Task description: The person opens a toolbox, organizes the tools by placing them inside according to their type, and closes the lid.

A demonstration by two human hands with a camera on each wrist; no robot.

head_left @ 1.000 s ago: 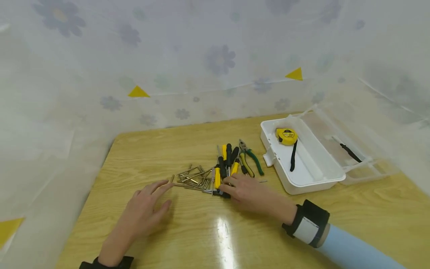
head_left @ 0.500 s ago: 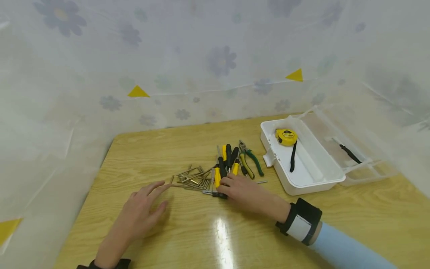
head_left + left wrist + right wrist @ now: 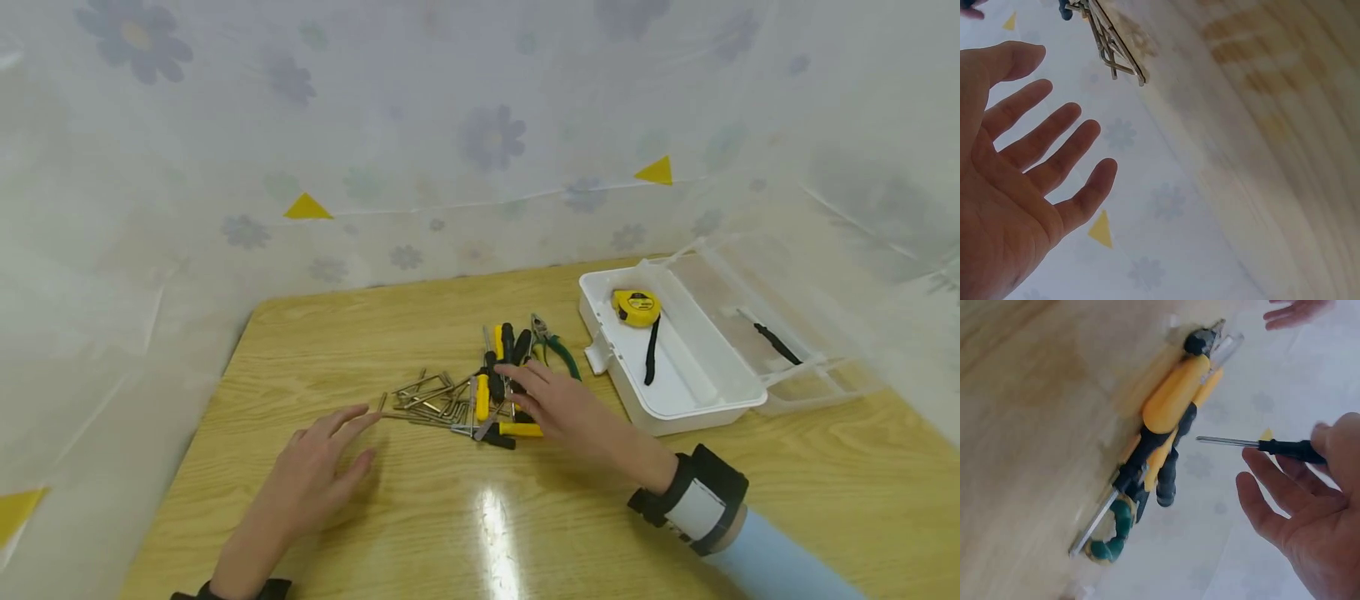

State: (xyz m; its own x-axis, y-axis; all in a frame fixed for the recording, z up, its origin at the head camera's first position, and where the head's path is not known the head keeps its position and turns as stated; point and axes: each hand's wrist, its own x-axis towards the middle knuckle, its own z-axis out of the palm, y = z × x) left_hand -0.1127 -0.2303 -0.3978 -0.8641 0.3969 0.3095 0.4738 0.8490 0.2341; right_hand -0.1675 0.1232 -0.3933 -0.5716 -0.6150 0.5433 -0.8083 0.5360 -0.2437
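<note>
In the right-hand grip [image 3: 558, 404], pinches a slim black-handled metal screwdriver [image 3: 1294, 449], with its shaft pointed, in the right wrist view, toward the heaped yellow and black screwdrivers [image 3: 1172, 394] on the wood-grain counter [image 3: 420, 517]. Has the open white plastic box [image 3: 682, 358] near, rightward; well apart from the outspread, empty left-hand grip [image 3: 318, 467] beside brass-coloured hex keys [image 3: 426, 397].

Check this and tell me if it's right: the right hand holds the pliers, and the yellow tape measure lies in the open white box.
Not quite: the right wrist view shows the right hand holding a black-handled screwdriver, not the pliers. The yellow tape measure does lie in the open white box.
</note>
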